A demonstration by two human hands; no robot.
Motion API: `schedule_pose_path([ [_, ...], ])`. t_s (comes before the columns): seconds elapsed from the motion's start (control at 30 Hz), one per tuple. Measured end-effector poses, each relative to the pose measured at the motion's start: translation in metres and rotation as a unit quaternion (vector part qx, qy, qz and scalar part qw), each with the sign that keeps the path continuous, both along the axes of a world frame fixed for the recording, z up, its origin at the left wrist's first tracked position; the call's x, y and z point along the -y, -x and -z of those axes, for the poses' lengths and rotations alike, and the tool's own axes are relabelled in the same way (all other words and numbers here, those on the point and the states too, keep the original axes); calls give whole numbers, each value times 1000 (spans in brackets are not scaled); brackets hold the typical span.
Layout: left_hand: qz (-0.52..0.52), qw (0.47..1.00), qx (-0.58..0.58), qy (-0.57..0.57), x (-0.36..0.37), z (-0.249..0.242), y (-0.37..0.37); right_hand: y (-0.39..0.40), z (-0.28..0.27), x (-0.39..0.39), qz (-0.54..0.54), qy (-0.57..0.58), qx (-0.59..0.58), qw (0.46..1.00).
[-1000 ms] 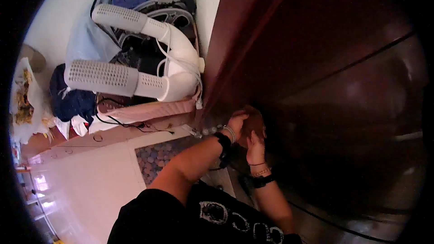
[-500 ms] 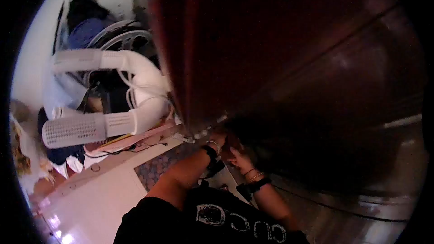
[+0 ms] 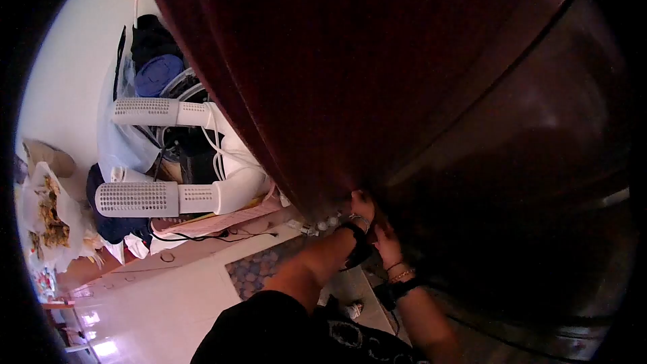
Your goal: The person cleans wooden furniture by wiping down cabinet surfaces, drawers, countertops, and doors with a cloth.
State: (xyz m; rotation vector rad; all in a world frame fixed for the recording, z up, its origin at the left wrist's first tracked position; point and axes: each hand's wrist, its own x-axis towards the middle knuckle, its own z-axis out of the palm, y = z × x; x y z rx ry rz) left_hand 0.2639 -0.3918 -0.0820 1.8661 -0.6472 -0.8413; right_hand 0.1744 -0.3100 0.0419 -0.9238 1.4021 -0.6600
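Note:
Low at the centre, my left hand (image 3: 362,207) reaches to the lower edge of a large dark red surface (image 3: 350,81). Its fingers curl there in shadow, and what they hold, if anything, is too dark to make out. Just right of it and slightly lower is my right hand (image 3: 386,244), its fingers pointing up toward the same dark area. Those fingertips are dim and partly lost in shadow. Small whitish objects (image 3: 323,224) lie left of my left hand.
At the left stands a white curved tube-shaped device (image 3: 232,162) with perforated ends and a cable. Behind it are a blue round object (image 3: 159,74) and dark items. A bag with brownish contents (image 3: 50,219) is far left. A patterned mat (image 3: 259,271) lies below.
The view has shifted, so the white device and both hands appear farther right. My left hand now shows more clearly at the dark surface's edge.

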Motion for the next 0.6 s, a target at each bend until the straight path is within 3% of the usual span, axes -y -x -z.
schedule_pose_path([
  [0.07, 89, 993, 74, -31, 4, 54, 5, 7, 17, -1, -13, 3, -28, 1000],
  [0.1, 86, 993, 74, -31, 0, 52, 8, 8, 24, 0, -23, -2, -18, 1000],
  [0.17, 159, 915, 323, -180, -5, 35, 9, 10, 31, 0, -35, -6, -6, 999],
  [0.2, 156, 915, 325, -179, -4, 22, 5, 9, 33, 1, -36, -1, -10, 999],
  [0.27, 124, 972, 106, -168, -7, -21, -7, 5, 36, 2, -36, 2, -11, 999],
  [0.33, 157, 972, 100, -143, -5, 6, -10, -1, 42, 4, -49, 33, 8, 998],
  [0.43, 273, 941, 174, -96, 1, 89, -13, -11, 31, 1, -29, 21, 35, 999],
  [0.47, 276, 947, 118, -115, -3, 84, -15, -10, 37, 0, -31, 19, 38, 999],
  [0.5, 275, 950, 64, -136, -7, 79, -17, -4, 48, 1, -87, -41, -58, 994],
  [0.57, 234, 894, 376, -63, -3, 91, -4, 4, 75, -3, -137, -101, -152, 974],
  [0.6, 241, 892, 376, -61, -10, 58, -10, 8, 88, -8, -155, 35, -143, 977],
])
